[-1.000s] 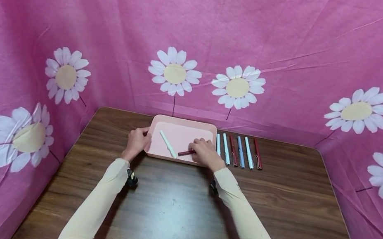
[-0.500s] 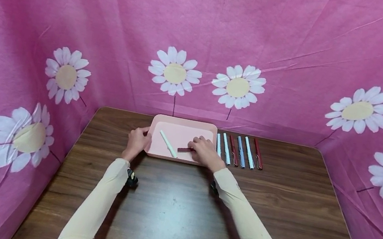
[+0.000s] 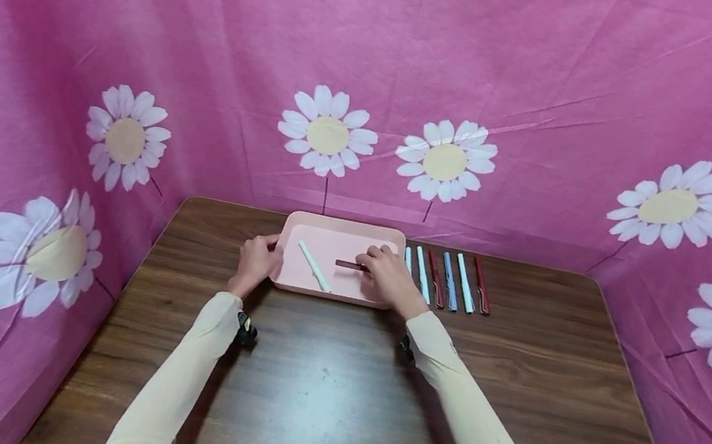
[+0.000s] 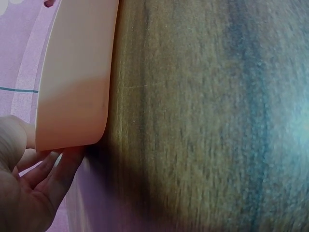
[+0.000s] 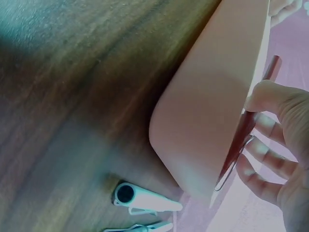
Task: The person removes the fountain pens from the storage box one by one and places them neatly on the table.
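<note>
A pale pink tray lies near the table's far edge. My left hand grips its left end, thumb at the rim and fingers against the outer wall, as the left wrist view shows. Over the tray's right half, my right hand pinches a dark red pen between thumb and fingers. The pen points left, and its wire clip shows in the right wrist view. A pale mint pen lies slantwise inside the tray, left of the red one. The fingers partly cover the red pen.
Right of the tray, several pens stand in a row on the wooden table: pale blue pens, dark red pens and a darker blue pen. Behind the table hangs a pink curtain with daisies.
My right hand has moved slightly away from me, carrying the dark red pen toward the tray's middle; the pen now lies more level. My left hand stays at the tray's left end.
</note>
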The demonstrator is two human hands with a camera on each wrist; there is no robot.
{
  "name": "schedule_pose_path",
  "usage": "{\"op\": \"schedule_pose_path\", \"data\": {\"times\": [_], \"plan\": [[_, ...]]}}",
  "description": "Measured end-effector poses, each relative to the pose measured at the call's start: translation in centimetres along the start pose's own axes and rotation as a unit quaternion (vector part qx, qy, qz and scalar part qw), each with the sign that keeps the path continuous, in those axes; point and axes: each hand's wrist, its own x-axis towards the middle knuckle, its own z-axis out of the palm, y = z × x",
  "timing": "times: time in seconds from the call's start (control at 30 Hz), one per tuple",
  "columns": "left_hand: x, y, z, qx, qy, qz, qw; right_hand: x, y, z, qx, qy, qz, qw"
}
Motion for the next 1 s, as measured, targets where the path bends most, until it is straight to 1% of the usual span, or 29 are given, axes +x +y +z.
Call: {"op": "schedule_pose_path", "data": {"times": [0.13, 0.27, 0.37, 0.47, 0.57, 0.67, 0.8, 1.0], "plan": [[0.0, 0.1, -0.2, -0.002, 0.006, 0.002, 1.0, 0.2, 0.1, -0.6, 0.001, 0.019, 0.002, 1.0], [-0.2, 0.0, -0.4, 0.002, 0.003, -0.003, 1.0, 0.4, 0.1, -0.7, 0.007, 0.023, 0.005, 1.0], [-0.2, 0.0, -0.2, 0.005, -0.004, 0.001, 1.0, 0.3, 0.2, -0.9, 0.015, 0.029, 0.017, 0.999], [-0.2, 0.2, 0.1, 0.007, -0.006, 0.008, 0.9999, 0.0, 0.6, -1.4, 0.022, 0.051, 0.032, 0.998], [-0.1, 0.4, 0.2, 0.005, -0.004, 0.001, 1.0, -0.2, 1.2, -1.8, 0.029, 0.074, 0.045, 0.996], [-0.1, 0.6, 0.2, 0.009, -0.004, -0.007, 0.9999, -0.6, 2.1, -2.2, 0.04, 0.091, 0.07, 0.993], [-0.1, 0.7, 0.3, 0.019, -0.003, -0.011, 0.9997, -1.3, 3.6, -2.7, 0.05, 0.11, 0.1, 0.988], [-0.3, 0.6, 0.5, 0.02, -0.001, -0.014, 0.9997, -2.7, 5.1, -3.2, 0.052, 0.129, 0.131, 0.982]]}}
